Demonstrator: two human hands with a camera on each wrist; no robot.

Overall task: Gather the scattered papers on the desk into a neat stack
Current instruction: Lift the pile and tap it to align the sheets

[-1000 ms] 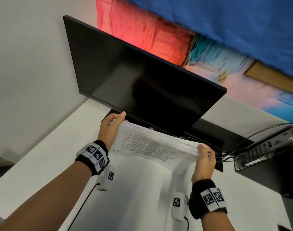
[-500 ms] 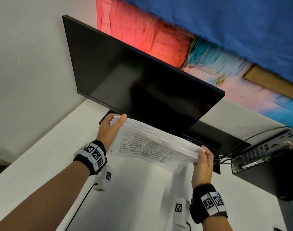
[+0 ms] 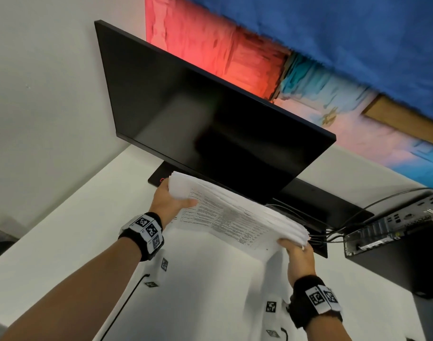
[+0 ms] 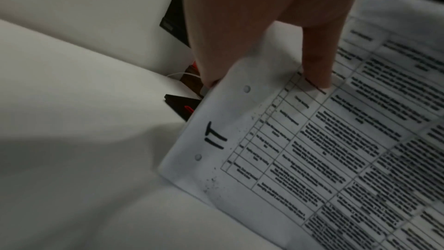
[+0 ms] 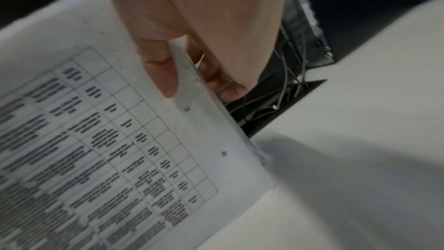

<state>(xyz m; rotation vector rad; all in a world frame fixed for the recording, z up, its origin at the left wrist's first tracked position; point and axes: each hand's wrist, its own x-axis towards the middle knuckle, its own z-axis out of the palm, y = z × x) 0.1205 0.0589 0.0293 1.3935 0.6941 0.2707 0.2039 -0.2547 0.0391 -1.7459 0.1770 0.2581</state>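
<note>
A thick stack of printed papers (image 3: 237,217) with tables on the top sheet is held edge-on above the white desk (image 3: 63,232), just in front of the monitor. My left hand (image 3: 172,201) grips its left end, thumb on the printed face and fingers behind. In the left wrist view the thumb presses the top sheet of the papers (image 4: 312,149) near two punch holes. My right hand (image 3: 297,252) grips the right end of the stack. The right wrist view shows its thumb on the face of the papers (image 5: 120,140) and the fingers curled behind the edge.
A black monitor (image 3: 210,124) stands right behind the papers on a dark base (image 3: 161,177). A black computer box (image 3: 395,247) with cables (image 3: 333,232) sits at the right. White sensor modules and a black cord (image 3: 126,299) hang under my wrists.
The stack has tipped from lying nearly flat and sagging to standing more on its long edge, and its sheets are drawn closer together. Both hands kept hold of the ends.
</note>
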